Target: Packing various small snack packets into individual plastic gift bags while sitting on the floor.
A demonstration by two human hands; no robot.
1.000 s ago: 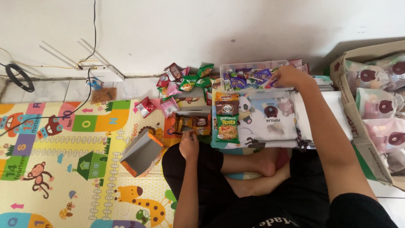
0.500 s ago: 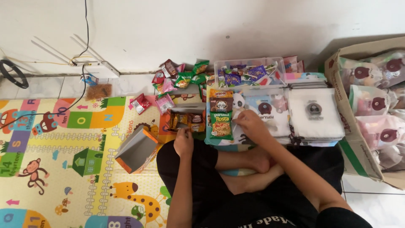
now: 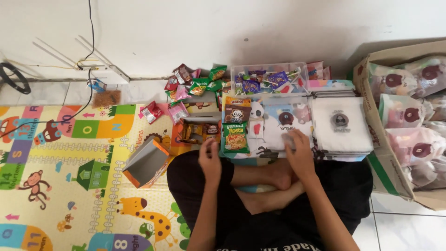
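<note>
- One head-worn camera looks almost straight down from above the seated person's lap.
- It faces the wall [image 3: 223, 32] at 12 o'clock; the crossed legs fill 6 o'clock.
- Close range: play mat [image 3: 60, 176] at 9 o'clock, cardboard box [image 3: 371, 107] at 3 o'clock.
- No second view overlaps it.

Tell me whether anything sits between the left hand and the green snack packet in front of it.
Nothing visible does. The left hand hovers over the person's knee, just left of the green snack packet, with no object in the gap between them. The right hand rests further right on the printed white bags, clear of that path.
</note>
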